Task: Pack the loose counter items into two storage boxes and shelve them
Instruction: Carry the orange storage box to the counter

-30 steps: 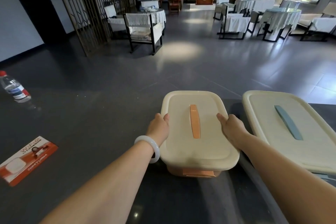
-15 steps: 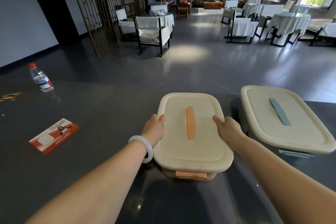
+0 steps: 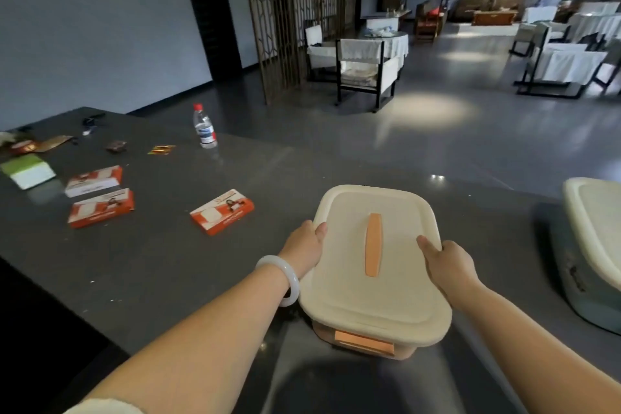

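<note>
Orange-handled storage box (image 3: 376, 279) sits gripped between left hand (image 3: 304, 247) and right hand (image 3: 448, 264).

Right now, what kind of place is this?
Probably a restaurant or hotel dining hall: cloth-covered tables with covered chairs, a sofa lounge beyond, and a long dark counter in front.

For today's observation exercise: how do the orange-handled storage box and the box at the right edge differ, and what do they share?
The orange-handled storage box is fully in view, gripped on its sides by the left hand and right hand; the box at the right edge is cut off by the frame and untouched. The first has a peach base, the second a blue-grey one. Both wear cream lids, closed.
</note>
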